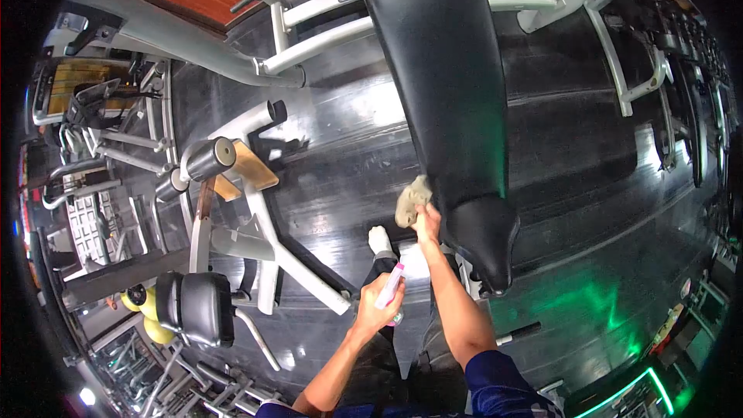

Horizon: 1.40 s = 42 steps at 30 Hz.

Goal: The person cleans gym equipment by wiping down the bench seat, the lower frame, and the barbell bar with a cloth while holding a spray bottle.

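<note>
My right hand [427, 224] is closed around a crumpled beige cloth [412, 200], close beside the left edge of a long black padded bench [441, 70]. Whether the cloth touches the padding I cannot tell. Lower and to the left, my left hand [374, 306] is wrapped round a slim pink-and-white bottle [390, 285], its upper end tilted up and to the right. My fingers hide part of the bottle. The bench narrows toward a black padded end [481, 240] to the right of my right hand.
A white-framed machine with padded rollers [210, 159] and a black seat [195, 308] stands at left. The bench's white frame [325, 42] crosses the dark, shiny floor [333, 139]. Yellow balls [159, 330] lie lower left. More equipment [673, 54] lines the right.
</note>
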### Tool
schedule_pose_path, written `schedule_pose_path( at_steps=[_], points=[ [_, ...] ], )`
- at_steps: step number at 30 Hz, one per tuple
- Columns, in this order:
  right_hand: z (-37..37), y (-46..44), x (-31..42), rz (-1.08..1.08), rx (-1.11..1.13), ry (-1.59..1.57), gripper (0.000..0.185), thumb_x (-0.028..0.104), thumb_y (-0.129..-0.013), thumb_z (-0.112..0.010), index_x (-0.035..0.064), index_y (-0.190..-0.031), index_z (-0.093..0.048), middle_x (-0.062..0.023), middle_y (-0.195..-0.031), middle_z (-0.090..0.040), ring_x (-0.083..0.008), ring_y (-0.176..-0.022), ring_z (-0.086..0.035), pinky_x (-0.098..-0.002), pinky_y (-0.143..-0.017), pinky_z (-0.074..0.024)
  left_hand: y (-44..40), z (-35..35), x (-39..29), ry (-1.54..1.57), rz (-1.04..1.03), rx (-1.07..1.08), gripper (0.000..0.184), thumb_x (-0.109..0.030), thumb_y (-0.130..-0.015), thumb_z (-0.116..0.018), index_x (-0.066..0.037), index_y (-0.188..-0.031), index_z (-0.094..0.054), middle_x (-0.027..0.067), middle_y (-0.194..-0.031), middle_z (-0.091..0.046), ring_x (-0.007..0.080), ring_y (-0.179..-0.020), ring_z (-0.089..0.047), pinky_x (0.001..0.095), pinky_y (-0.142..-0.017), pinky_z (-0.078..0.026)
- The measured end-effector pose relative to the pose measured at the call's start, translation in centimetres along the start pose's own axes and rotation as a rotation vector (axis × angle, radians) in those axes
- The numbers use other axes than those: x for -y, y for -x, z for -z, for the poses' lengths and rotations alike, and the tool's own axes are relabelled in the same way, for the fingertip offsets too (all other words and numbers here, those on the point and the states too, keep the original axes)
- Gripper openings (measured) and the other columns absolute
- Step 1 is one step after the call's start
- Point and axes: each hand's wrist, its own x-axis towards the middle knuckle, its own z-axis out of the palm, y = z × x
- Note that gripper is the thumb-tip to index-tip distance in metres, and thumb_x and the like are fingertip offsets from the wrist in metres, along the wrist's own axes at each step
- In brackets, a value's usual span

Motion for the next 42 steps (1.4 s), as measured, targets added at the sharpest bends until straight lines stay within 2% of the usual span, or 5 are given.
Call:
schedule_pose_path(
  at_steps=[7, 12, 26, 35, 42],
  points=[
    [-0.9, -4.2, 15.5, 1.356, 0.187, 1.176, 0.045, 0.003, -0.083, -0.058, 0.0087, -0.128, -0.062, -0.01, -0.135, -0.058, -0.0333, -0.133, -0.047, -0.0411, -0.11, -0.0403, 0.1, 0.4, 0.4, 0.0, 0.003, -0.022, 0.009, -0.005, -0.085, -0.067, 0.001, -0.093, -0.065, 0.0139, -0.08, -0.066, 0.0259, -0.069, -0.068, 0.0343, -0.064, -0.054],
    [-0.1, -7.7, 14.7, 1.67, 0.503, 1.65, 0.041, 0.014, -0.085, -0.053, 0.0043, -0.124, -0.063, -0.0084, -0.135, -0.058, -0.0247, -0.135, -0.045, -0.04, -0.115, -0.0338, -0.2, 0.3, 0.8, 0.055, 0.024, -0.027, 0.009, -0.004, -0.085, -0.066, 0.001, -0.093, -0.066, 0.0145, -0.083, -0.067, 0.0262, -0.073, -0.07, 0.0339, -0.066, -0.055],
    [8.0, -7.3, -5.8, 1.073, 0.839, 2.442, 0.025, 0.028, -0.087, -0.056, 0.0191, -0.093, -0.078, 0.0013, -0.106, -0.072, -0.0224, -0.119, -0.053, -0.0417, -0.102, -0.0389, -0.4, 0.9, 1.3, 0.049, 0.026, -0.057, 0.012, -0.004, -0.085, -0.066, 0.001, -0.096, -0.066, 0.0139, -0.084, -0.068, 0.0263, -0.074, -0.07, 0.0339, -0.068, -0.055],
    [10.2, -8.9, 9.1, 1.562, 1.154, 1.839, 0.028, 0.023, -0.087, -0.053, 0.0184, -0.111, -0.068, 0.001, -0.126, -0.063, -0.0179, -0.126, -0.052, -0.0345, -0.112, -0.035, -0.4, 0.8, 0.7, 0.032, 0.072, -0.027, 0.012, -0.005, -0.085, -0.066, 0.001, -0.096, -0.066, 0.014, -0.084, -0.067, 0.027, -0.073, -0.069, 0.0341, -0.068, -0.055],
    [17.5, -9.8, 13.6, 1.077, 0.774, 1.69, 0.045, 0.0, -0.08, -0.054, 0.0217, -0.117, -0.068, 0.0013, -0.129, -0.063, -0.0175, -0.126, -0.055, -0.0321, -0.107, -0.0449, -0.9, 0.0, 0.4, 0.021, 0.06, -0.013, 0.011, -0.005, -0.086, -0.066, 0.001, -0.095, -0.066, 0.0143, -0.085, -0.068, 0.0271, -0.075, -0.07, 0.0351, -0.068, -0.055]
  ],
)
